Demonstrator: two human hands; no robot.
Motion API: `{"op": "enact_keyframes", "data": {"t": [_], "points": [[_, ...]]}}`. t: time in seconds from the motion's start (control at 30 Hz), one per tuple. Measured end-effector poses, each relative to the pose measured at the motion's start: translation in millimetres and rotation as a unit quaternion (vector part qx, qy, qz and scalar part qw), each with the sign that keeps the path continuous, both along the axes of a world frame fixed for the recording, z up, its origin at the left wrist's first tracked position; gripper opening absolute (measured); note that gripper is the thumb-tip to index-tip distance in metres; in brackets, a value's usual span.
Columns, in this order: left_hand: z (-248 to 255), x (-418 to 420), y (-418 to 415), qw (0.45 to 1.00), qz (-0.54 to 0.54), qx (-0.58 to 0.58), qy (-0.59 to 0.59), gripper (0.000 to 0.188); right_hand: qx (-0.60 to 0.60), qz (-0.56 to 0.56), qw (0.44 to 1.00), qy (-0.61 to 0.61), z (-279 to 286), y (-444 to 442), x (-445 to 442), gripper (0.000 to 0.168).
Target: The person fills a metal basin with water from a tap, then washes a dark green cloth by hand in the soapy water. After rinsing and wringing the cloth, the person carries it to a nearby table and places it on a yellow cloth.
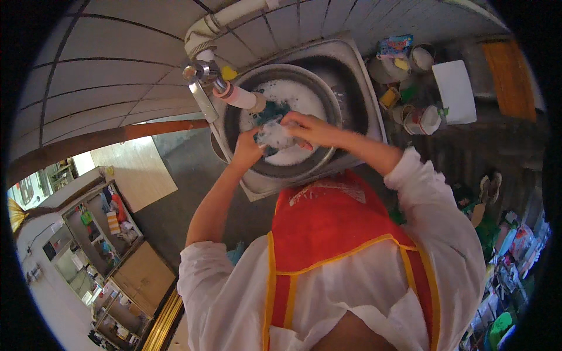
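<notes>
My left hand (pixel 248 147) and my right hand (pixel 312 129) meet over a round metal basin (pixel 334 114) of white suds (pixel 303 96). Between them they hold a foam-covered bundle (pixel 276 134), which looks like wet cloth. Dark green material (pixel 273 112) shows beside it, partly under the foam. The left fingers are mostly hidden by the bundle, while the right fingers curl over its other side. Above the suds hangs the pink and white spout extension (pixel 241 97) of a chrome faucet (pixel 203 72). The basin sits inside a metal sink (pixel 373 101).
Several cups and tubs (pixel 421 119) stand right of the sink, near a white board (pixel 454 92). A tiled wall (pixel 109 57) and a white pipe (pixel 228 15) border the far side. At lower left are open shelves (pixel 99 223); clutter (pixel 505 259) fills the lower right.
</notes>
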State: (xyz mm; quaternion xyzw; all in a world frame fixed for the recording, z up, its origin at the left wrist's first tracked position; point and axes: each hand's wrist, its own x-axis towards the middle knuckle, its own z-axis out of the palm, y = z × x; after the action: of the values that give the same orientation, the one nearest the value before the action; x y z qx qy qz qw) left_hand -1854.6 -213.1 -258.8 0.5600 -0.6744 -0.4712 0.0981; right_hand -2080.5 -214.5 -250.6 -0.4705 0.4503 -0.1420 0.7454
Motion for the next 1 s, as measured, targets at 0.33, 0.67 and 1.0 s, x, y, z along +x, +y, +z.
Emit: {"op": "enact_keyframes", "data": {"t": [0.33, 0.67, 1.0], "points": [[9.3, -17.6, 2.9, 0.942, -0.076, -0.243, -0.22, 0.048, -0.134, -0.232, 0.963, 0.037, -30.7, 28.2, 14.8, 0.029], [39.5, -3.6, -5.3, 0.769, -0.393, -0.503, -0.021, 0.037, 0.494, 0.09, 0.864, 0.034, -25.8, -7.8, 20.9, 0.039], [-11.8, 2.5, -2.6, 0.983, 0.104, -0.044, 0.145, 0.03, -0.455, -0.146, 0.873, 0.094, 12.5, 9.8, 18.9, 0.028]]}}
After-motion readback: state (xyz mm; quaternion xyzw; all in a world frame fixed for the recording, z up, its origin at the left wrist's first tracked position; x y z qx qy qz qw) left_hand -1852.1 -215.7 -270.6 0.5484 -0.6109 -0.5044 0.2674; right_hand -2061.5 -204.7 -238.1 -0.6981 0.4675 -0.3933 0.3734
